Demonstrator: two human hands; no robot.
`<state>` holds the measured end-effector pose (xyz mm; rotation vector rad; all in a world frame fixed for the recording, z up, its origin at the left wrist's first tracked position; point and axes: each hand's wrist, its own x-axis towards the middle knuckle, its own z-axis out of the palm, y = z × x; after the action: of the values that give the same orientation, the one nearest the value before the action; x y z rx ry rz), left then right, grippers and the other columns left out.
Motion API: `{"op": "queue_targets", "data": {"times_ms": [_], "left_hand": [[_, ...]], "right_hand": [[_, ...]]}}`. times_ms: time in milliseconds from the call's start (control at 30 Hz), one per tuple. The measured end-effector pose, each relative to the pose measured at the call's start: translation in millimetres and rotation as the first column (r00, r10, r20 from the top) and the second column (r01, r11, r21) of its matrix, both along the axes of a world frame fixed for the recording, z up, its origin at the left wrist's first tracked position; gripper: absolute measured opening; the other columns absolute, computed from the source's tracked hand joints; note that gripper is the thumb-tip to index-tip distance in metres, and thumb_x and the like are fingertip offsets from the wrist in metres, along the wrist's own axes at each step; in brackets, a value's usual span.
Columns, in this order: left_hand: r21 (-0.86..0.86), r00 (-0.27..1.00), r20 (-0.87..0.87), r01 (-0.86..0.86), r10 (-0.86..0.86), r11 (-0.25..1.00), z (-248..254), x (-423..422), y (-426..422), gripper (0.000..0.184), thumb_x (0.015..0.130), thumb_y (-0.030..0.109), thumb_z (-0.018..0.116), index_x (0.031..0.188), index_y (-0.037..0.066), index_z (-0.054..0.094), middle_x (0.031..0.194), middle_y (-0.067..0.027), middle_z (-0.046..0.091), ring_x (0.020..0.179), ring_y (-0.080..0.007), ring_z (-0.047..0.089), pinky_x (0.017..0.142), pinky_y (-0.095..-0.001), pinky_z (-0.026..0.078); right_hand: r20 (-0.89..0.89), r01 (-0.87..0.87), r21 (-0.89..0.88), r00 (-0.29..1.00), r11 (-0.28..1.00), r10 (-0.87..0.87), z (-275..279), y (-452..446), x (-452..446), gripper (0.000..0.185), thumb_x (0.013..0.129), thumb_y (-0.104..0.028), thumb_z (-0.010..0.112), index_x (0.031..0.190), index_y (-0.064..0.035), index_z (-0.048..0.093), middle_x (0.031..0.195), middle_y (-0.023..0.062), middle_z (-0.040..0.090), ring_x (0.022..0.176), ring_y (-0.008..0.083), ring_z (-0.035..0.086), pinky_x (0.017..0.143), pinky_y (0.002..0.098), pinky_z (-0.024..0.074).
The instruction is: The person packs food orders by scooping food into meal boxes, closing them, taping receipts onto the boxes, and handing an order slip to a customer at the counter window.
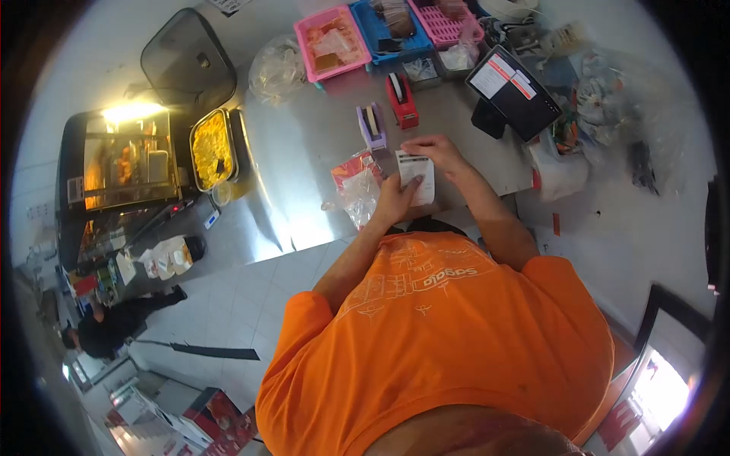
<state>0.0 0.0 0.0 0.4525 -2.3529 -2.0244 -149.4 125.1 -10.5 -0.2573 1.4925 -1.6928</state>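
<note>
The left hand's point(398, 199) fingers clamp a thin, rectangular paper slip point(423, 193) above the smooth metal counter point(293, 163); the right hand's point(441, 153) bend at its top edge, their grip unclear; beside them lies a crinkled clear plastic bag point(357, 195), beyond it curved tape dispensers point(372, 126), then rectangular plastic baskets point(332, 44)

Food shop | lit warming cabinet point(125, 163), yellow food tray point(211, 148), 2 tape dispensers, tablet point(515, 93)
</note>
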Motion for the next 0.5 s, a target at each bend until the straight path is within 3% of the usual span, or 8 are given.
{"op": "queue_targets", "data": {"times_ms": [67, 167, 200, 300, 333, 433, 467, 500], "left_hand": [[0.056, 0.991, 0.08, -0.108, 0.103, 0.993, 2, 5, 6, 0.033, 0.1, 0.025, 0.063, 0.115, -0.005, 0.068, 0.103, -0.0183, 0.075, 0.093, -0.0259, 0.073, 0.083, -0.0365, 0.054], [0.084, 0.964, 0.13, -0.246, 0.234, 0.966, -24, 32, -7, 0.036, 0.103, 0.027, 0.059, 0.116, -0.006, 0.066, 0.098, -0.0148, 0.074, 0.083, -0.0181, 0.071, 0.074, -0.0334, 0.056], [0.13, 0.934, 0.206, -0.321, 0.291, 0.938, -27, 47, -18, 0.04, 0.103, 0.029, 0.059, 0.112, -0.008, 0.067, 0.095, -0.0144, 0.074, 0.083, -0.0182, 0.07, 0.074, -0.0334, 0.055], [-0.009, 0.903, 0.332, -0.287, 0.273, 0.958, -39, 78, -29, 0.04, 0.103, 0.029, 0.059, 0.114, -0.009, 0.068, 0.097, -0.0151, 0.074, 0.084, -0.0193, 0.07, 0.076, -0.034, 0.057], [0.025, 0.901, 0.331, -0.304, 0.279, 0.952, -43, 82, -31, 0.04, 0.103, 0.029, 0.059, 0.114, -0.009, 0.067, 0.099, -0.0155, 0.074, 0.085, -0.0197, 0.07, 0.077, -0.0343, 0.057], [0.139, 0.913, 0.304, -0.327, 0.274, 0.935, -47, 87, -33, 0.04, 0.102, 0.028, 0.06, 0.113, -0.009, 0.068, 0.099, -0.016, 0.074, 0.088, -0.0202, 0.07, 0.079, -0.0342, 0.057], [0.184, 0.926, 0.275, -0.316, 0.26, 0.931, -47, 89, -31, 0.039, 0.102, 0.028, 0.061, 0.111, -0.009, 0.069, 0.097, -0.0156, 0.075, 0.087, -0.0198, 0.071, 0.077, -0.0336, 0.056], [0.228, 0.938, 0.245, -0.303, 0.247, 0.925, -46, 91, -30, 0.039, 0.102, 0.028, 0.062, 0.109, -0.009, 0.07, 0.094, -0.0153, 0.076, 0.086, -0.0194, 0.071, 0.076, -0.033, 0.055]], "right_hand": [[-0.122, 0.025, 0.046, 0.992, 0.999, -0.019, -1, -43, 0, 0.026, 0.087, -0.033, 0.08, 0.107, -0.0158, 0.081, 0.109, 0.0109, 0.076, 0.103, 0.0212, 0.071, 0.098, 0.0332, 0.0493], [-0.547, 0.01, 0.184, 0.832, 0.983, 0.094, -29, -68, -4, 0.017, 0.09, -0.024, 0.076, 0.1, -0.0113, 0.082, 0.103, 0.0081, 0.075, 0.094, 0.0204, 0.071, 0.083, 0.0313, 0.0541], [-0.646, 0.05, 0.319, 0.742, 0.946, 0.179, -32, -92, 7, 0.02, 0.088, -0.031, 0.076, 0.097, -0.0136, 0.083, 0.108, 0.0065, 0.072, 0.101, 0.025, 0.066, 0.091, 0.0412, 0.0502], [-0.789, 0.235, 0.553, 0.456, 0.8, 0.412, -37, -111, 40, 0.029, 0.087, -0.044, 0.073, 0.094, -0.0177, 0.083, 0.119, 0.0076, 0.065, 0.121, 0.0323, 0.054, 0.099, 0.0517, 0.0414], [-0.745, 0.178, 0.621, 0.438, 0.763, 0.503, -39, -113, 40, 0.028, 0.089, -0.038, 0.07, 0.104, -0.0166, 0.08, 0.129, 0.0084, 0.055, 0.131, 0.0342, 0.042, 0.101, 0.0571, 0.0357], [-0.812, 0.373, 0.574, 0.377, 0.729, 0.446, -41, -128, 37, 0.034, 0.09, -0.036, 0.069, 0.117, -0.015, 0.073, 0.129, 0.0098, 0.055, 0.129, 0.0363, 0.043, 0.099, 0.0568, 0.0372], [-0.893, 0.436, 0.449, 0.224, 0.78, 0.39, -41, -129, 30, 0.047, 0.087, -0.039, 0.071, 0.129, -0.0193, 0.064, 0.116, 0.0057, 0.061, 0.12, 0.0296, 0.049, 0.097, 0.0527, 0.0365], [-0.917, 0.452, 0.399, 0.194, 0.798, 0.349, -43, -129, 24, 0.045, 0.088, -0.039, 0.071, 0.128, -0.0193, 0.064, 0.114, 0.0059, 0.062, 0.114, 0.0291, 0.052, 0.094, 0.0514, 0.0385]]}}
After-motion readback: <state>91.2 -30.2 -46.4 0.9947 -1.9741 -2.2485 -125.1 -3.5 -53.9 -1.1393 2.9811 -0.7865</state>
